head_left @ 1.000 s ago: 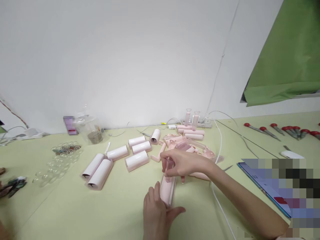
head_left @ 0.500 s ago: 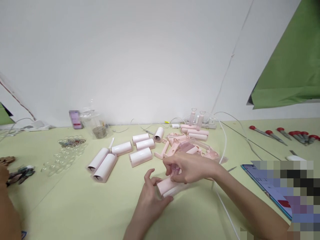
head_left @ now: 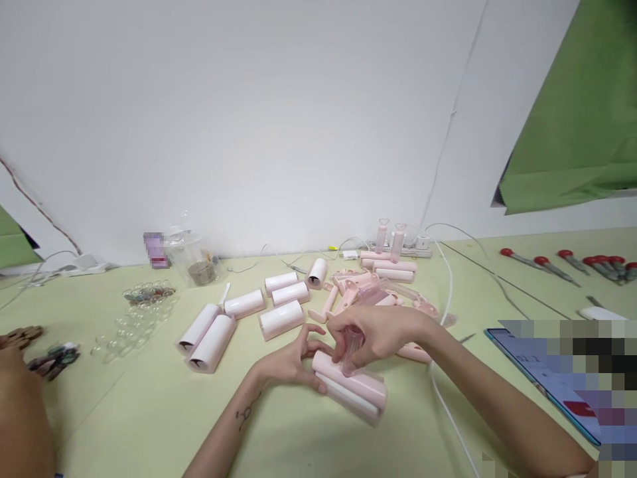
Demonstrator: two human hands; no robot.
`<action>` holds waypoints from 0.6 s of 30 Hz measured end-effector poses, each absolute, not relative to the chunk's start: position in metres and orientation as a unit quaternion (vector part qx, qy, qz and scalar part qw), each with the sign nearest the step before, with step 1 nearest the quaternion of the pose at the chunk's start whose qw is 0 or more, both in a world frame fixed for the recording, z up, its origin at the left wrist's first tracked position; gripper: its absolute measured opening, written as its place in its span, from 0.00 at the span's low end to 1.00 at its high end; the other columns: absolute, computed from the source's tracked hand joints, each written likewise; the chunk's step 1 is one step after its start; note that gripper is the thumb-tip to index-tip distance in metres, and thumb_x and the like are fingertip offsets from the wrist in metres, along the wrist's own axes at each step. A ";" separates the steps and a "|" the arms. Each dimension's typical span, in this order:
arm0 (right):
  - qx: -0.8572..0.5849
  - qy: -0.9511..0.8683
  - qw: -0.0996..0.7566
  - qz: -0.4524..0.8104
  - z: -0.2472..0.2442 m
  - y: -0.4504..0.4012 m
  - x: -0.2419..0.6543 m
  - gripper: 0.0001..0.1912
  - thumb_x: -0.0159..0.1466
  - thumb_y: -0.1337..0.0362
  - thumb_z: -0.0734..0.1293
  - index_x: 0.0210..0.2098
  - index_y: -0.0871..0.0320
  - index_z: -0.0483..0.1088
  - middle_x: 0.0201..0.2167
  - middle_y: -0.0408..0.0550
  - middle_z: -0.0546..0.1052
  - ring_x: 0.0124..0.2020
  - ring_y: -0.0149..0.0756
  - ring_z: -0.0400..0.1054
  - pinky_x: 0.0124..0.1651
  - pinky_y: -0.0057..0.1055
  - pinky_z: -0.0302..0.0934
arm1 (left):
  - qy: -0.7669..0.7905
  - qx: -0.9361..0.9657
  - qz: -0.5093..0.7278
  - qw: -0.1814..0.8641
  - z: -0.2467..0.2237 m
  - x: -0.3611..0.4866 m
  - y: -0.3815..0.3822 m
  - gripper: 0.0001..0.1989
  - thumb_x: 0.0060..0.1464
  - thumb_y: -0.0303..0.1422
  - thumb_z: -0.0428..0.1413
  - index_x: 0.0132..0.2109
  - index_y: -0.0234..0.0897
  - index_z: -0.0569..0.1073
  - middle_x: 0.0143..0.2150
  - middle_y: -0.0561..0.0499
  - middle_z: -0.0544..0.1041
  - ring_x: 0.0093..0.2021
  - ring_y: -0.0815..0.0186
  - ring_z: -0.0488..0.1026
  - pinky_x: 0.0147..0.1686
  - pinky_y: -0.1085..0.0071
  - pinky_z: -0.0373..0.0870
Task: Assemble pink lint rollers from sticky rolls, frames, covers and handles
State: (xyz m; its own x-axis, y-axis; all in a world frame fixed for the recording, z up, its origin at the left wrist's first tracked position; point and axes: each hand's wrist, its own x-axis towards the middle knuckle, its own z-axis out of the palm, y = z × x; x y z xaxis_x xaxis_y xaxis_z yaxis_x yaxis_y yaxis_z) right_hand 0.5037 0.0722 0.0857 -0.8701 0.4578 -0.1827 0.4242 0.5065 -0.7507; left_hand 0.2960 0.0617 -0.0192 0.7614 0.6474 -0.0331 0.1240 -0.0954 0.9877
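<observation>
A pink lint roller (head_left: 351, 380) with a white sticky roll showing along its front side is held low over the table. My right hand (head_left: 381, 332) is closed around its clear pinkish handle (head_left: 351, 352), which rises from the pink cover. At the left end of the cover, my left hand (head_left: 293, 364) grips with the thumb at the front; its other fingers are partly hidden behind. Just beyond my hands is a pile of pink plastic parts (head_left: 343, 302).
Several white sticky rolls (head_left: 282, 320) lie left of centre. Lint rollers with upright handles (head_left: 393, 273) stand near the wall. A white cable (head_left: 450, 292) curves past my right arm. Red-ended tools (head_left: 550, 265) and a phone (head_left: 542, 385) are at right. Another person's arm (head_left: 24, 411) shows at left.
The lint roller has turned, its right end swinging toward me, so the white roll shows more along the front. My left hand has shifted up and left of its earlier pose.
</observation>
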 end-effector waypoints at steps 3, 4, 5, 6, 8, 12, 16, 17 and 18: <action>-0.232 -0.860 -0.019 0.454 0.089 0.071 0.498 0.07 0.49 0.71 0.67 0.27 0.59 0.65 0.32 0.44 0.75 0.33 0.34 0.69 0.28 0.24 0.59 | 0.245 0.687 0.198 0.655 -0.026 0.297 0.071 0.37 0.37 0.30 0.65 0.50 0.43 0.52 0.48 0.49 0.69 0.53 0.62 0.62 0.53 0.60 0.53; -0.231 -0.862 -0.027 0.450 0.090 0.070 0.496 0.07 0.49 0.72 0.67 0.26 0.59 0.64 0.32 0.44 0.75 0.33 0.34 0.69 0.28 0.24 0.59 | 0.240 0.681 0.201 0.661 -0.029 0.297 0.072 0.36 0.36 0.30 0.65 0.49 0.43 0.53 0.49 0.49 0.68 0.54 0.62 0.61 0.53 0.60 0.53; -0.233 -0.869 -0.028 0.435 0.090 0.069 0.493 0.07 0.48 0.73 0.67 0.25 0.59 0.64 0.33 0.44 0.75 0.32 0.34 0.69 0.27 0.23 0.58 | 0.238 0.679 0.209 0.663 -0.032 0.297 0.072 0.35 0.35 0.30 0.66 0.48 0.43 0.54 0.50 0.49 0.67 0.55 0.61 0.60 0.53 0.60 0.53; -0.233 -0.878 -0.028 0.418 0.090 0.068 0.491 0.07 0.48 0.73 0.66 0.24 0.60 0.64 0.33 0.44 0.75 0.32 0.33 0.69 0.26 0.23 0.58 | 0.237 0.679 0.221 0.658 -0.034 0.296 0.071 0.35 0.35 0.29 0.66 0.48 0.42 0.55 0.50 0.49 0.66 0.56 0.61 0.58 0.54 0.61 0.52; -0.236 -0.885 -0.031 0.400 0.090 0.068 0.490 0.07 0.49 0.74 0.65 0.27 0.59 0.65 0.33 0.44 0.75 0.31 0.33 0.69 0.26 0.23 0.57 | 0.240 0.687 0.244 0.641 -0.037 0.295 0.067 0.34 0.36 0.29 0.65 0.48 0.42 0.55 0.50 0.49 0.66 0.56 0.61 0.58 0.54 0.62 0.51; -0.284 -0.892 0.009 0.351 0.092 0.065 0.506 0.33 0.46 0.65 0.70 0.51 0.56 0.59 0.45 0.49 0.71 0.40 0.40 0.67 0.34 0.28 0.61 | 0.278 0.700 0.256 0.606 -0.036 0.291 0.056 0.35 0.38 0.30 0.64 0.50 0.43 0.52 0.49 0.49 0.67 0.51 0.62 0.63 0.49 0.62 0.57; -0.285 -0.887 0.202 0.303 0.109 0.042 0.538 0.36 0.51 0.56 0.69 0.56 0.51 0.53 0.51 0.49 0.65 0.47 0.40 0.63 0.42 0.32 0.61 | 0.359 0.723 0.261 0.530 -0.034 0.283 0.050 0.35 0.40 0.34 0.63 0.51 0.44 0.51 0.50 0.47 0.65 0.51 0.59 0.63 0.49 0.62 0.59; -0.260 -0.883 0.229 0.316 0.112 0.034 0.546 0.29 0.54 0.55 0.67 0.53 0.50 0.57 0.45 0.47 0.70 0.42 0.36 0.66 0.41 0.30 0.62 | 0.381 0.731 0.255 0.506 -0.033 0.280 0.051 0.37 0.38 0.36 0.63 0.52 0.44 0.51 0.52 0.46 0.64 0.52 0.58 0.62 0.50 0.61 0.57; -0.237 -0.881 0.238 0.335 0.113 0.025 0.553 0.23 0.55 0.52 0.66 0.49 0.48 0.62 0.39 0.45 0.73 0.37 0.34 0.68 0.37 0.28 0.63 | 0.398 0.738 0.253 0.482 -0.033 0.278 0.052 0.40 0.36 0.38 0.64 0.53 0.44 0.50 0.54 0.44 0.62 0.54 0.55 0.59 0.52 0.59 0.55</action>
State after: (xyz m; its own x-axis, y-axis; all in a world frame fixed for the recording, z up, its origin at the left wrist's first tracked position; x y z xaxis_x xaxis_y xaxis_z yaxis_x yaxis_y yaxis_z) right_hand 0.5534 0.0251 0.1134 -0.7751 0.5758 0.2602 0.2572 0.6637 -0.7024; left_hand 0.2779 0.0518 -0.0328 0.5550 0.8318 -0.0101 0.3436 -0.2182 0.9134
